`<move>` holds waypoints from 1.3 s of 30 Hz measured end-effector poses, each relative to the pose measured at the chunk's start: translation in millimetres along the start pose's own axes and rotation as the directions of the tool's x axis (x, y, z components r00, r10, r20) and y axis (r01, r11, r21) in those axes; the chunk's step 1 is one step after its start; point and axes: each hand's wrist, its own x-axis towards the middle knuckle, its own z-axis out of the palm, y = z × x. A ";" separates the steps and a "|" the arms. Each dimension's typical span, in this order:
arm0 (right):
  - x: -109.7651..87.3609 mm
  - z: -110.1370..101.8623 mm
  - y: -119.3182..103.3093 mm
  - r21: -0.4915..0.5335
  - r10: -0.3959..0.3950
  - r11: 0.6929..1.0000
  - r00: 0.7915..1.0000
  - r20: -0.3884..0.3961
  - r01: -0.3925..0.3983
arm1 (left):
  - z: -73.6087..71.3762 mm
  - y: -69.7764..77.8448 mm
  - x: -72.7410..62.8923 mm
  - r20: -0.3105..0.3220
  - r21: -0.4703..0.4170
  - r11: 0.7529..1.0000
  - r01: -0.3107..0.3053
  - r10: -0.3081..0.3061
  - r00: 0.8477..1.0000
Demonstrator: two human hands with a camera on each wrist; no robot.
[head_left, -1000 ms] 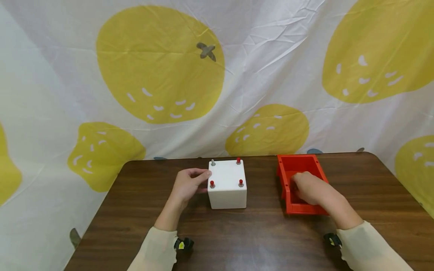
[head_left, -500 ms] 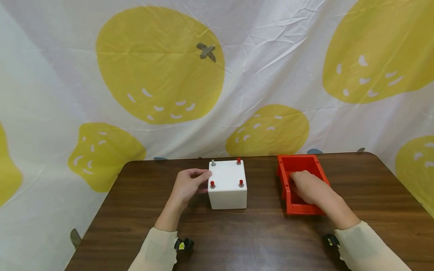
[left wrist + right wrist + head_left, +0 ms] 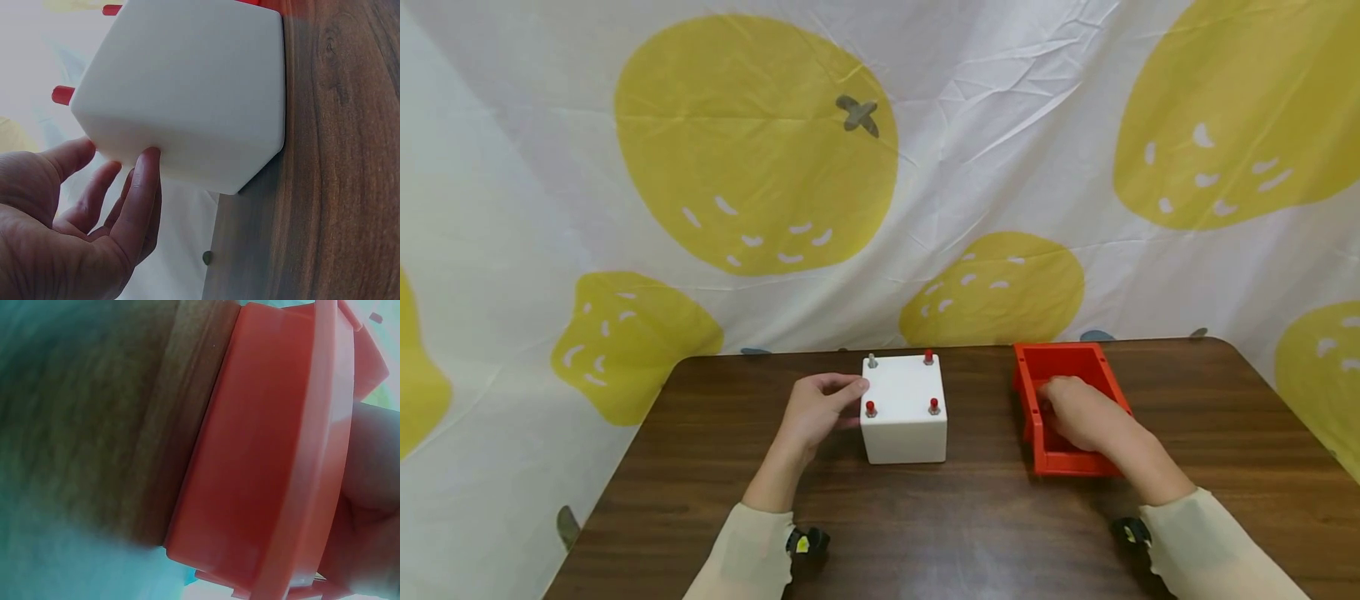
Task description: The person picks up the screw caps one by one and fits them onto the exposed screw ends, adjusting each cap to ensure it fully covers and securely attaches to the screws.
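Note:
A white box [image 3: 902,392] with metal posts at its top corners stands on the table. Red caps [image 3: 933,405] cover three of the posts, while the back left post [image 3: 872,361] is bare metal. Against the box's left side rests my left hand [image 3: 820,408], its thumb at the top edge. In the left wrist view, fingertips [image 3: 150,156] of that hand touch the side face without wrapping round it. My right hand [image 3: 1078,414] reaches down into a red bin [image 3: 1041,454] to the right. The bin's wall hides those fingertips in the right wrist view, and whatever they touch.
Both things stand on a dark wood-grain table [image 3: 970,533], the bin near its back edge. Behind it hangs a white cloth [image 3: 820,312] printed with yellow fruit. A gap of bare tabletop separates box and bin.
My right hand has shifted very slightly within the bin, its wrist a little to the left. The left hand and the box have stayed put.

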 end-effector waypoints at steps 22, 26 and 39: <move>1.9 -2.6 -2.9 0.061 0.011 0.998 1.000 -0.026 -0.010 | -1.1 -1.8 0.9 -0.003 -0.014 1.000 -0.004 0.004 1.000; 1.0 -2.9 -2.4 0.045 0.012 0.999 1.000 0.001 -0.012 | -1.5 -1.0 0.1 -0.006 -0.009 1.000 -0.002 0.002 1.000; 0.6 -10.7 -4.6 0.099 0.045 0.995 0.992 -0.120 -0.033 | -1.1 0.1 1.0 -0.007 -0.004 1.000 0.003 -0.003 1.000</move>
